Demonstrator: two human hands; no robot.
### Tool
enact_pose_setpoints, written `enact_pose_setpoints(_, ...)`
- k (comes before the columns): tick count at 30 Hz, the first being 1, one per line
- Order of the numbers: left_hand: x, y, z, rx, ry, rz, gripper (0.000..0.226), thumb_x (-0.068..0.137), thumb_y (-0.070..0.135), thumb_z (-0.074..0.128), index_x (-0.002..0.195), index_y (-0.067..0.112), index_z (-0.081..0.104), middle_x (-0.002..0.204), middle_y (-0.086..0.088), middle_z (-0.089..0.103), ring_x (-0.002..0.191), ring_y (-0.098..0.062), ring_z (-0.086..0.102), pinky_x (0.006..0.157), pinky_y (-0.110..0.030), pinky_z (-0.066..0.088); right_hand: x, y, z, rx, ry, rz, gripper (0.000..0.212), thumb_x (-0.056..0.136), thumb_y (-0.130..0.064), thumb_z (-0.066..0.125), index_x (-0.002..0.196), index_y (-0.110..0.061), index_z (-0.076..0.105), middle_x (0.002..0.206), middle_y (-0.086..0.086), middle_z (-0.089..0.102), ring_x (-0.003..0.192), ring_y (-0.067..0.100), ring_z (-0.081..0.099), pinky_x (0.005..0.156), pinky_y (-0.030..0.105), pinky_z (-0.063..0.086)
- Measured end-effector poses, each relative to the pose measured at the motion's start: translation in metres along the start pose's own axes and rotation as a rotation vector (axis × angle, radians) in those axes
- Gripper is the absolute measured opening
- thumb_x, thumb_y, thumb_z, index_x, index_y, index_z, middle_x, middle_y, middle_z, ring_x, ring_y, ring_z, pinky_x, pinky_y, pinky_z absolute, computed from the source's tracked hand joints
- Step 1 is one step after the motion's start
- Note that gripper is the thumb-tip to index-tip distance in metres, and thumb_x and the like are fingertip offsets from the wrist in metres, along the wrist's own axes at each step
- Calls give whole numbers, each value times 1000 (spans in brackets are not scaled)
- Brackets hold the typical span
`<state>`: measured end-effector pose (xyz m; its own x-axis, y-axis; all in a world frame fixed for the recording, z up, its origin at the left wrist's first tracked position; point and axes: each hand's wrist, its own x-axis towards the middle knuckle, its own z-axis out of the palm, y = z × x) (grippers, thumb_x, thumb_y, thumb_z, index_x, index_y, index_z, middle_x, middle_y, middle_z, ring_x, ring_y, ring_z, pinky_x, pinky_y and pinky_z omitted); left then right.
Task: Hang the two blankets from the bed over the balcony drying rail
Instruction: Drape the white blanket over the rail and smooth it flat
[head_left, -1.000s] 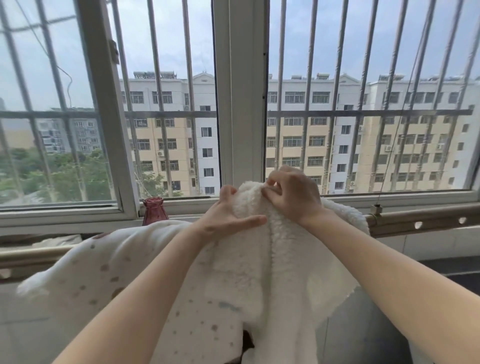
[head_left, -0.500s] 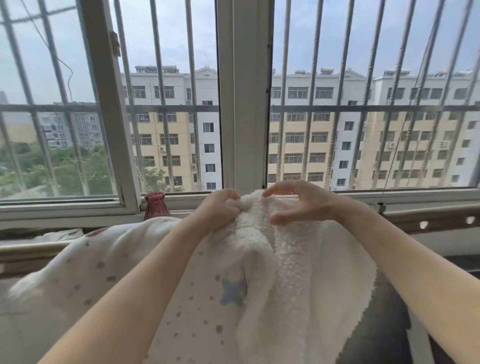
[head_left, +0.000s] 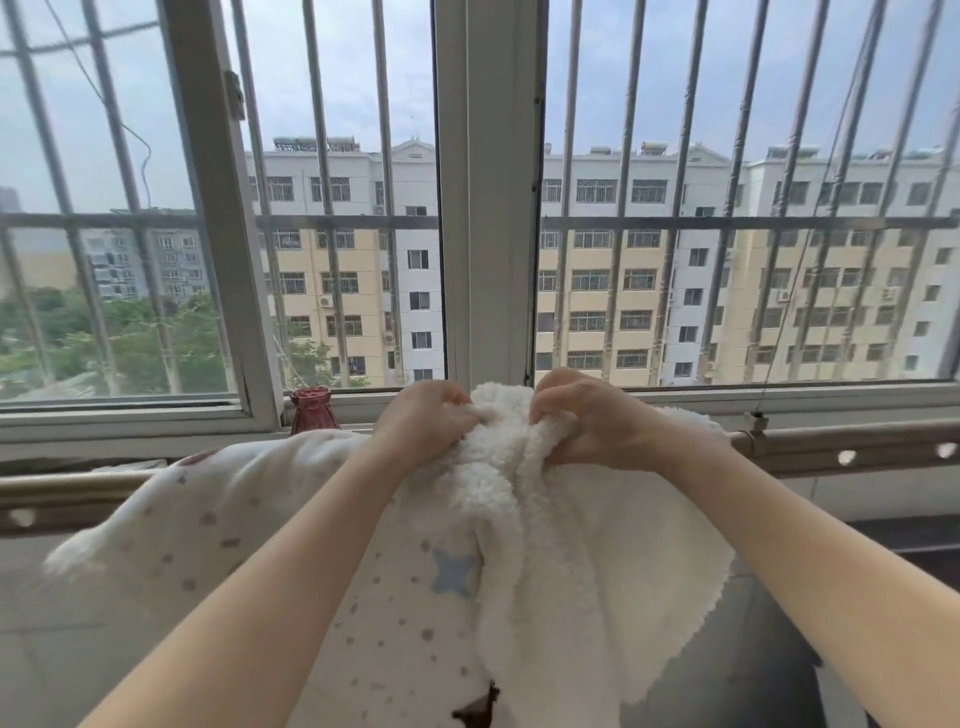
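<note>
A white fleece blanket (head_left: 582, 561) with a dotted, star-printed face (head_left: 405, 597) drapes over the metal drying rail (head_left: 852, 447) in front of the window. My left hand (head_left: 423, 421) grips the bunched fleece at the top fold. Just to its right, my right hand (head_left: 592, 418) grips the same fold, fingers curled into the pile. The blanket hides the middle of the rail. Whether a second blanket lies under it, I cannot tell.
A small red glass vase (head_left: 311, 410) stands on the window sill just behind the rail, left of my hands. Barred windows with a white frame post (head_left: 485, 208) close off the far side. The rail (head_left: 62, 499) runs on to the left with holes along it.
Both hands have curled tighter into the top fold of the fleece; the right hand's fingers, straighter half a second ago, now clutch the fabric. The blanket has spread slightly lower.
</note>
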<state>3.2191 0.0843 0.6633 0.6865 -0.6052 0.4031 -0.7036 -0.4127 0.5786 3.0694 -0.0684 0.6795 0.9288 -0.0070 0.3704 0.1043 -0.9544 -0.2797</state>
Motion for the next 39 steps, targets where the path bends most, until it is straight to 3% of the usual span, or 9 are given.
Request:
enact_pose_setpoints(3, -4, -3, -7, 26, 13, 44, 29, 87, 43, 59, 91, 16, 70, 97, 0, 68, 92, -18, 61, 85, -36, 49, 10, -1, 0, 44, 170, -2, 25, 68, -28, 80, 84, -16, 64, 89, 1, 61, 84, 20, 58, 79, 41, 49)
enact_pose_setpoints(7, -9, 5, -19, -42, 49, 18, 54, 98, 48, 23, 63, 14, 46, 65, -2, 51, 74, -27, 52, 62, -34, 34, 34, -1, 2, -23, 394, 175, 26, 77, -37, 66, 68, -23, 46, 65, -7, 53, 65, 19, 51, 56, 32, 36)
enact_pose_setpoints(11, -16, 10, -30, -45, 298, 129, 70, 87, 71, 25, 105, 11, 57, 116, -9, 55, 110, -22, 49, 85, -31, 37, 57, 2, 9, -71, 309, 401, 28, 85, -37, 56, 69, -16, 47, 63, -2, 48, 71, 26, 52, 58, 31, 35)
enact_pose_setpoints(14, -33, 27, -34, 76, 426, 334, 74, 67, 83, 38, 103, 19, 50, 119, 0, 46, 111, -15, 44, 88, -29, 35, 63, 2, 13, -66, 256, 462, 37, 85, -38, 56, 56, -19, 45, 57, -3, 47, 66, 24, 49, 58, 29, 34)
enact_pose_setpoints(20, -48, 45, -12, 538, -119, 119, 112, 47, 95, 40, 128, 18, 38, 134, -1, 36, 122, -25, 36, 95, -55, 37, 66, 2, 13, -89, 229, 503, 35, 84, -38, 58, 60, -15, 47, 60, 0, 49, 69, 25, 51, 53, 30, 33)
enact_pose_setpoints(27, -42, 42, -7, 380, -65, 113, 25, 72, 34, 58, 89, 22, 44, 87, 2, 54, 90, -27, 57, 71, -34, 39, 53, 11, 15, 1, 303, 356, 32, 81, -30, 63, 106, -15, 51, 96, 1, 57, 91, 23, 54, 75, 33, 44)
enact_pose_setpoints(32, -30, 36, -29, 322, -27, 107, 26, 75, 16, 52, 98, 26, 56, 92, 1, 60, 92, -25, 59, 70, -30, 45, 38, 7, 19, 170, 339, -160, 36, 78, 2, 66, 114, -5, 63, 115, 7, 61, 108, 18, 58, 96, 31, 46)
enact_pose_setpoints(36, -20, 32, -44, 449, 140, 128, 31, 75, 6, 49, 94, 28, 59, 85, 5, 57, 84, -23, 56, 84, -36, 38, 36, -2, 17, 139, 155, -94, 74, 76, -59, 60, 135, -18, 45, 128, 4, 58, 112, 14, 57, 94, 40, 49)
enact_pose_setpoints(39, -13, 26, -53, 544, 246, 203, 32, 73, -3, 48, 79, 28, 55, 86, 7, 57, 91, -24, 58, 100, -46, 30, 43, -8, 21, -225, 161, -132, 99, 67, -66, 65, 146, -28, 21, 130, 6, 54, 108, 23, 56, 92, 42, 45)
